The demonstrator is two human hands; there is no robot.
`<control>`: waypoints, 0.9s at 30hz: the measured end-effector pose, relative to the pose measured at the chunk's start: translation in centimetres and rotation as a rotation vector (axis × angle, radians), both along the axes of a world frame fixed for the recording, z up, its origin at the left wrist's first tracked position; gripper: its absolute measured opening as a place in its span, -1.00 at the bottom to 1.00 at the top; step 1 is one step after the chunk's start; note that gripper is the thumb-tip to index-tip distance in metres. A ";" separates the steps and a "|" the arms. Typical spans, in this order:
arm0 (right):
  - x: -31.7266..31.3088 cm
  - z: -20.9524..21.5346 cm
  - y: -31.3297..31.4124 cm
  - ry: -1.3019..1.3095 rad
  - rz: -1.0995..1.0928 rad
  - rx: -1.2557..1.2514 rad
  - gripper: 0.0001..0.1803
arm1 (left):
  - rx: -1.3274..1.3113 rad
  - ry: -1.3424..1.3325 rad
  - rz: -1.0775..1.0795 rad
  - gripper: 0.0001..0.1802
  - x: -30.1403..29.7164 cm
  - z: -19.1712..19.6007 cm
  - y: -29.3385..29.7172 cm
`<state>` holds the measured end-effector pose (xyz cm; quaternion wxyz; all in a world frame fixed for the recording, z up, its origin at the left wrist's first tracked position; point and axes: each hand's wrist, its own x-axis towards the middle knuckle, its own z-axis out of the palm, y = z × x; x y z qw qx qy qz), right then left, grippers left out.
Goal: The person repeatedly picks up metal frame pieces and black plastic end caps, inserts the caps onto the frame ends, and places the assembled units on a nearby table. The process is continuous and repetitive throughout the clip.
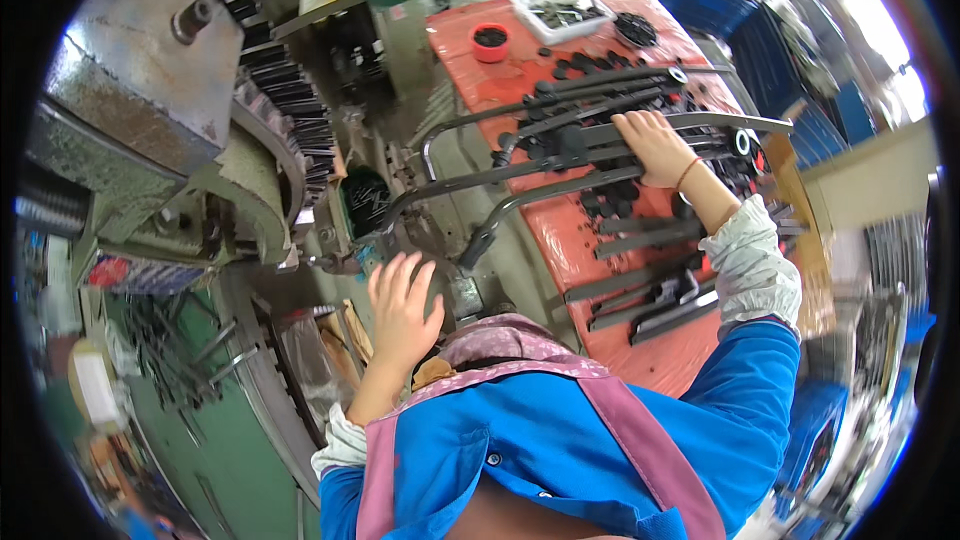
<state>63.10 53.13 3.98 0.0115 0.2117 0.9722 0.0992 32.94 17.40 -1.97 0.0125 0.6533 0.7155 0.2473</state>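
As a red-and-blue label (pixel 140 273) shows low on a worn metal machine (pixel 140 60) at left, its print too blurred to read, a worker in a blue jacket (pixel 540 430) and pink apron stands before a red-covered surface (pixel 560 250). At its far end sit a white tray (pixel 578 33) of small parts and a red cup (pixel 490 54) of black pieces, near scattered black caps (pixel 590 62). Bent dark tubes (pixel 460 182) lie across the surface, hiding some of the caps and jutting past its left edge toward the machine; flat dark bars (pixel 640 240) lie nearer the worker. Blue crates (pixel 725 5) crowd the background. The left hand (pixel 403 312) hangs free near the machine, empty, fingers spread. The right hand (pixel 657 148) lies over the tubes, fingers lightly bent; whether it grips them or merely rests there cannot be told.
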 end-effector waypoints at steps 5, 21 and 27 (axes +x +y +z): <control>-1.3 -3.6 9.2 -0.024 -0.045 -0.011 0.13 | -0.104 -0.052 0.330 -0.54 1.8 -5.2 -8.5; -8.9 -9.1 10.8 -0.206 -0.103 0.034 -0.27 | -0.417 -0.214 0.753 -0.63 4.7 -8.9 -19.4; -27.7 -6.8 -7.8 0.261 0.343 -0.391 -0.80 | -0.457 -0.259 0.687 -0.63 -0.2 -10.5 -21.6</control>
